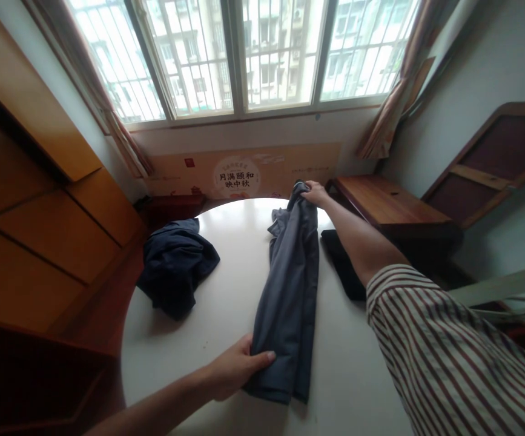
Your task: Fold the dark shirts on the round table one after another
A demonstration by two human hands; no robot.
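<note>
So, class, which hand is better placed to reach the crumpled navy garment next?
Probably the left hand: it holds the near end of the grey trousers, closer to the navy garment. The right hand grips the far end, farther away.

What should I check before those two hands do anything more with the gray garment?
1. Left hand has hold of the gray garment's near end: ok, thumb on top.
2. Right hand has hold of its far end: ok.
3. Gray garment smooth: not ok, bunched at the far end.
4. Dark blue cloth out of the way: ok, crumpled apart on the left.
5. Black item fully in sight: not ok, right arm covers part.
6. Garment's underside free of folds: cannot tell, hidden.
</note>
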